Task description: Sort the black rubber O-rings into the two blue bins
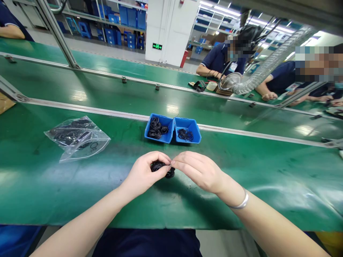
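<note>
A bundle of black rings (158, 166) is held in my left hand (143, 173), whose thumb and fingers are closed around it. My right hand (199, 169) has its fingers pressed together, their tips meeting the left fingertips at the bundle's right side; whatever they pinch is too small to make out. Just beyond my hands stand two blue bins side by side. The left bin (166, 137) holds coiled black rings, and the right bin (197, 134) has a smaller heap of them. A clear plastic bag (77, 137) with black rings inside lies to the left.
The green table (107, 207) extends to both sides. A metal rail (118, 113) runs behind the bins, with slanted metal posts at the left. Across the table, a person (219, 59) sits behind a flexible duct (276, 59), with others at the far right and one at the upper left.
</note>
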### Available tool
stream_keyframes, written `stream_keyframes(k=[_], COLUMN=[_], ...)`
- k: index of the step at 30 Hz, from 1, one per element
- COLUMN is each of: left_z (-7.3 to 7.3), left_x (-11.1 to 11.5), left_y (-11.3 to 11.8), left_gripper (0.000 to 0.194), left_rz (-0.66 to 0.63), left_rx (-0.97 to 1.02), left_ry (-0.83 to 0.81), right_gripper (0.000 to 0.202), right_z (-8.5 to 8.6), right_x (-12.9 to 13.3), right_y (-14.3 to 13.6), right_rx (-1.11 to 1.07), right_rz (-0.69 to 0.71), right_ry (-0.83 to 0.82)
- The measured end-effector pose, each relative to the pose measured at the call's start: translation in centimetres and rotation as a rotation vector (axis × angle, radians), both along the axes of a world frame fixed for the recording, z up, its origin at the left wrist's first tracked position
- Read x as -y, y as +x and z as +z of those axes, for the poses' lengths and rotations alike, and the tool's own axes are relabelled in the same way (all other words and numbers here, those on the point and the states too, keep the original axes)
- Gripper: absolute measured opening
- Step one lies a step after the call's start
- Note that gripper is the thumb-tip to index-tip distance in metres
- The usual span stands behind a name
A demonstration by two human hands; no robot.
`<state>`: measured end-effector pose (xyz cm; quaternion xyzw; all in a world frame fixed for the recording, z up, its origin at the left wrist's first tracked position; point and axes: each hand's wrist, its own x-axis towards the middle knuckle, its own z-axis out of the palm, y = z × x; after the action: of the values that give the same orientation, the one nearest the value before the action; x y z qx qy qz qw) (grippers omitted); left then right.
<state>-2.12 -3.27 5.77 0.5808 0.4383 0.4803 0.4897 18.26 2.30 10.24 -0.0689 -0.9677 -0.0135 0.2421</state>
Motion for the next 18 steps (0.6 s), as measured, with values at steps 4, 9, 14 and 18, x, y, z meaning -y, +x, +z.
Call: stream_keyframes(k=[4,9,14,18], left_z=[-0.1,-1.2,-2.1,-1.8], left_x=[0.2,0.8,1.2,1.0], left_y=[0.0,0.2,0.2,0.1], left_gripper=[0.007,0.019,0.026,0.021], left_rz=[0.144,0.273,0.261,0.331], left_rx=[-0.347,-0.660,-0.673,-0.676], left_ry=[0.347,0.814,0.926,0.814], right_gripper=[0.023,0.013,0.027,0.030], right_z=[-0.6,-2.0,-3.6,-3.9], right_x=[0.1,1.3,3.1,3.4], right_y=[-0.1,-1.2,-2.0,-1.3], right_rx=[-0.047,-0.346,-0.590,-0.443], right_rz=[-0.047,-0.346,-0.324,-0.403], right_ry=[-0.095,-1.000,-1.936,-1.266])
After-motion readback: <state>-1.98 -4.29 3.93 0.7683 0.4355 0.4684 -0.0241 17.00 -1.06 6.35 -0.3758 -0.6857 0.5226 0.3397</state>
